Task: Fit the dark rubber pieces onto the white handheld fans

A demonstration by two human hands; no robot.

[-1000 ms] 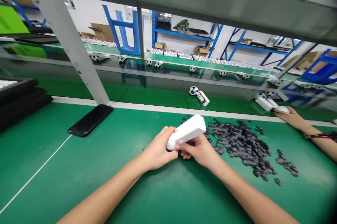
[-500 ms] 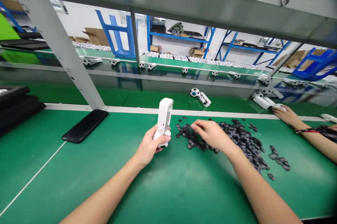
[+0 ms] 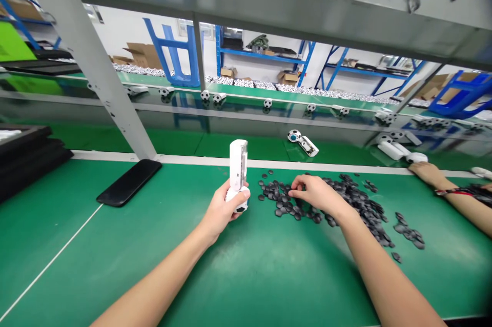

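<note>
My left hand (image 3: pixel 223 209) is wrapped around the round, football-patterned end of a white device (image 3: pixel 238 165). Its long white body stands upright above my fingers, and its right side shows an open slot with parts inside. Over a heap of small black pieces (image 3: pixel 357 204), flat and many-sided, my right hand (image 3: pixel 317 195) has thumb and fingertips pinched together. Whatever sits between those fingertips is too small or hidden to make out. A similar device (image 3: pixel 307 146), ball end to the left and its body open, lies on the belt beyond the pieces.
A black phone-like slab (image 3: pixel 128 183) lies left on the green table. Dark stacked trays (image 3: pixel 31 163) stand at the far left edge. A co-worker's hand (image 3: pixel 426 174) touches white devices (image 3: pixel 392 150) at right. A metal post (image 3: pixel 115 101) and overhead beam (image 3: pixel 269 14) frame the belt.
My right hand has shifted slightly right over the black pieces, its fingertips now pinched. The device on the belt appears further right. My left hand keeps its hold.
</note>
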